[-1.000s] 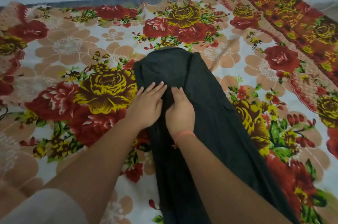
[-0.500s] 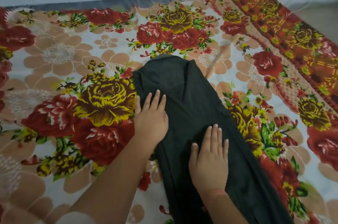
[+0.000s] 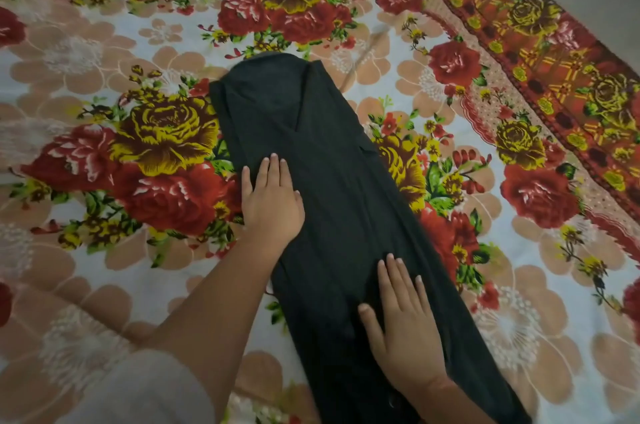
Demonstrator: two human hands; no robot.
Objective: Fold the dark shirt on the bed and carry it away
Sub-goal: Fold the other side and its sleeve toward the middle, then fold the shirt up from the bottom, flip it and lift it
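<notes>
Your right hand (image 3: pixel 401 330) had slid nearer you; both hands, left hand (image 3: pixel 272 203) included, lay open-fingered, flattening the dark shirt (image 3: pixel 332 181) on the bed (image 3: pixel 104 267).

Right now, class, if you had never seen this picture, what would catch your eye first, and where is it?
The dark shirt stands out first, folded into a long narrow strip running down the middle of the bed. Around it spreads the bright bedsheet, covered in big red and yellow roses. Next come the two bare hands pressed flat on the cloth: the left hand at the shirt's left edge, the right hand lower down, nearer the viewer.
</notes>
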